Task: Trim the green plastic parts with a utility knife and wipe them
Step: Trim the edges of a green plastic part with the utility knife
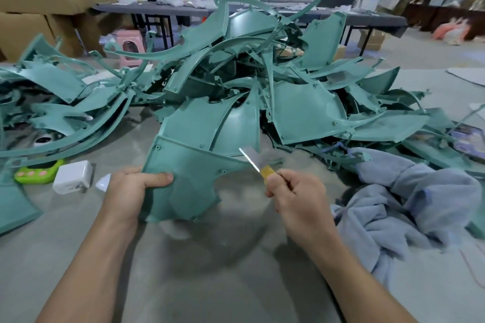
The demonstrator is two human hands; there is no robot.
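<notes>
Starting at our far left, we see a lime-green gadget (36, 173) and a white charger block (73, 177) lying on the grey surface (210, 265), just beside our left hand (128, 191). That hand grips the green plastic part (189, 181) by its left edge. The thumb (157, 180) lies flat across the front face, and the other fingers are hidden behind it. The part stands tilted in front of the pile of green parts (236, 73). Our right hand (296, 199) curls tightly round the yellow handle of the utility knife (258, 165), whose blade points up and left and meets the part's upper right tip. A blue-grey towel (409, 207) lies crumpled at our right.
</notes>
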